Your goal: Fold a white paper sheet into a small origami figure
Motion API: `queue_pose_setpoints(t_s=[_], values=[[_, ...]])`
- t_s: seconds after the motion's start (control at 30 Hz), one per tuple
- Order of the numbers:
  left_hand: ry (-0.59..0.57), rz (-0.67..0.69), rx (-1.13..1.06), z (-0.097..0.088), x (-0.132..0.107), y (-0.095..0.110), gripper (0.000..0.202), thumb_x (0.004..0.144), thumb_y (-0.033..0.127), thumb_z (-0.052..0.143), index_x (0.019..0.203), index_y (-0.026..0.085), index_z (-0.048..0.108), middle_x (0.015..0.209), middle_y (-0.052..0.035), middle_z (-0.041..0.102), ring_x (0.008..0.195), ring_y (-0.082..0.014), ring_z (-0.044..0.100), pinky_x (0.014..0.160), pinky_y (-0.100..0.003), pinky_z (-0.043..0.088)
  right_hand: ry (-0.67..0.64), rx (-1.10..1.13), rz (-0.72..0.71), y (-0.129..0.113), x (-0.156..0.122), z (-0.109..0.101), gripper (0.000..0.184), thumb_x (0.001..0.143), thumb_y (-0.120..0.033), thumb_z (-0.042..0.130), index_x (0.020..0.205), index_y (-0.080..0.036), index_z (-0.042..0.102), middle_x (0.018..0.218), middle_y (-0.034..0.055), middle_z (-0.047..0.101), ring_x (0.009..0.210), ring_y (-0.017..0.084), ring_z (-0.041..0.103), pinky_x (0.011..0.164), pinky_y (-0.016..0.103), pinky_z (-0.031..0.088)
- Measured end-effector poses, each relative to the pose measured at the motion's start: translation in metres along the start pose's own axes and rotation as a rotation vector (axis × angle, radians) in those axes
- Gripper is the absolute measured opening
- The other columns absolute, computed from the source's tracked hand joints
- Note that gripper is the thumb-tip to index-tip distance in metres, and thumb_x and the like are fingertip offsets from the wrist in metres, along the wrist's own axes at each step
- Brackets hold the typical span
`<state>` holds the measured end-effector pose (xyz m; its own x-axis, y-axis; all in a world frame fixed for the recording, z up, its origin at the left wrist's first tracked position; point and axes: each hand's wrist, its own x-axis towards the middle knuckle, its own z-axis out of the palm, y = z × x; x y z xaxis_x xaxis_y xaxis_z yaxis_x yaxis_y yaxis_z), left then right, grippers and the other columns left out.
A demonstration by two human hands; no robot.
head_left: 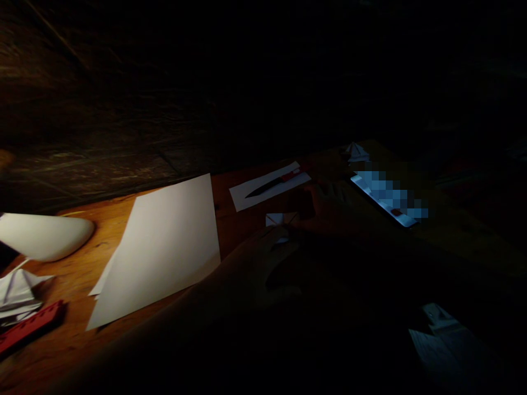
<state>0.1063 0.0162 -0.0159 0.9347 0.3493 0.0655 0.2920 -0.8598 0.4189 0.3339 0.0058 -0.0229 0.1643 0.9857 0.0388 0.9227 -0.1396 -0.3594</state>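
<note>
A small folded piece of white paper (pixel 275 219) lies on the wooden table, with diagonal creases and its lower part covered by my fingers. My left hand (pixel 263 258) reaches in from below, its fingers closed on the near edge of the paper. From the right, my right hand (pixel 331 206) has its thumb side at the paper's right corner and its other fingers curled. Deep shadow hides much of both hands. Just beyond them, a knife with a black blade and red handle (pixel 267 186) lies on a white paper strip (pixel 242 201).
Large white sheets (pixel 173 247) lie to the left. Farther left are a white lamp head (pixel 49 236), a folded paper boat (pixel 18 291) and a red ruler-like strip (pixel 33 328). A lit phone (pixel 379 200) and another folded paper shape (pixel 356 152) lie at the right. A brick wall stands behind.
</note>
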Motion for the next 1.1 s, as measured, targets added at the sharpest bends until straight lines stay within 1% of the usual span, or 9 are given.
queue_pose_setpoints(t_s=[0.17, 0.23, 0.33, 0.43, 0.5, 0.57, 0.73, 0.93, 1.1], values=[[-0.021, -0.018, 0.015, 0.0, 0.001, 0.002, 0.078, 0.085, 0.051, 0.072, 0.151, 0.022, 0.041, 0.152, -0.0132, 0.045, 0.135, -0.0335, 0.049, 0.11, -0.052, 0.05, -0.047, 0.026, 0.007, 0.001, -0.001, -0.003, 0.087, 0.071, -0.061, 0.074, 0.141, -0.016, 0.048, 0.148, 0.0196, 0.048, 0.139, 0.045, 0.041, 0.114, 0.058, 0.033], [-0.024, -0.028, 0.013, 0.0, 0.001, 0.004, 0.079, 0.085, 0.051, 0.073, 0.151, 0.021, 0.041, 0.151, -0.0136, 0.045, 0.135, -0.0338, 0.048, 0.11, -0.052, 0.049, -0.025, 0.027, -0.002, 0.002, -0.002, -0.002, 0.086, 0.07, -0.06, 0.075, 0.139, -0.017, 0.048, 0.148, 0.0193, 0.048, 0.139, 0.045, 0.041, 0.114, 0.059, 0.033], [-0.017, -0.034, 0.006, 0.0, 0.001, 0.004, 0.08, 0.084, 0.05, 0.073, 0.151, 0.022, 0.038, 0.152, -0.0138, 0.045, 0.135, -0.0343, 0.048, 0.108, -0.053, 0.051, -0.005, 0.025, -0.013, 0.003, -0.001, 0.0, 0.087, 0.069, -0.062, 0.074, 0.139, -0.015, 0.049, 0.147, 0.0211, 0.048, 0.138, 0.046, 0.041, 0.115, 0.06, 0.032], [-0.027, -0.02, 0.034, 0.002, 0.0, 0.004, 0.081, 0.085, 0.051, 0.071, 0.153, 0.023, 0.037, 0.153, -0.0144, 0.042, 0.135, -0.0355, 0.048, 0.106, -0.055, 0.052, 0.0, 0.035, -0.008, 0.004, -0.001, 0.003, 0.091, 0.068, -0.064, 0.074, 0.139, -0.013, 0.05, 0.151, 0.0227, 0.043, 0.139, 0.046, 0.039, 0.117, 0.06, 0.03], [-0.035, -0.012, 0.052, 0.003, 0.0, 0.003, 0.08, 0.086, 0.052, 0.07, 0.154, 0.023, 0.037, 0.154, -0.0145, 0.04, 0.134, -0.0357, 0.048, 0.106, -0.055, 0.052, 0.007, 0.043, 0.001, 0.005, -0.001, 0.005, 0.091, 0.068, -0.063, 0.074, 0.14, -0.013, 0.049, 0.153, 0.0221, 0.04, 0.141, 0.045, 0.037, 0.118, 0.059, 0.029], [-0.033, -0.014, 0.045, 0.003, 0.0, 0.003, 0.08, 0.087, 0.052, 0.07, 0.154, 0.023, 0.038, 0.154, -0.0139, 0.039, 0.135, -0.0354, 0.047, 0.107, -0.055, 0.051, 0.011, 0.051, -0.005, 0.006, -0.001, 0.006, 0.088, 0.07, -0.062, 0.073, 0.141, -0.015, 0.048, 0.154, 0.0206, 0.041, 0.141, 0.045, 0.038, 0.117, 0.06, 0.03], [-0.055, -0.042, 0.031, 0.003, -0.002, 0.002, 0.078, 0.087, 0.054, 0.069, 0.155, 0.028, 0.039, 0.156, -0.0127, 0.036, 0.134, -0.0358, 0.048, 0.107, -0.057, 0.051, 0.038, 0.072, -0.025, 0.009, -0.002, 0.007, 0.084, 0.07, -0.061, 0.074, 0.138, -0.018, 0.05, 0.145, 0.0199, 0.051, 0.138, 0.047, 0.04, 0.113, 0.063, 0.033], [-0.038, -0.048, 0.04, 0.004, -0.003, 0.003, 0.078, 0.088, 0.053, 0.069, 0.155, 0.029, 0.038, 0.159, -0.0105, 0.033, 0.138, -0.035, 0.045, 0.112, -0.056, 0.048, 0.006, 0.072, -0.015, 0.014, 0.0, 0.007, 0.089, 0.068, -0.061, 0.077, 0.141, -0.019, 0.047, 0.152, 0.0187, 0.043, 0.141, 0.046, 0.038, 0.115, 0.063, 0.032], [-0.062, -0.052, 0.045, 0.002, -0.002, 0.004, 0.079, 0.088, 0.052, 0.069, 0.156, 0.028, 0.037, 0.159, -0.0105, 0.034, 0.139, -0.0342, 0.044, 0.111, -0.055, 0.049, -0.016, 0.078, -0.039, 0.014, 0.001, 0.005, 0.089, 0.068, -0.061, 0.076, 0.141, -0.019, 0.047, 0.152, 0.0193, 0.043, 0.14, 0.045, 0.039, 0.114, 0.063, 0.033]])
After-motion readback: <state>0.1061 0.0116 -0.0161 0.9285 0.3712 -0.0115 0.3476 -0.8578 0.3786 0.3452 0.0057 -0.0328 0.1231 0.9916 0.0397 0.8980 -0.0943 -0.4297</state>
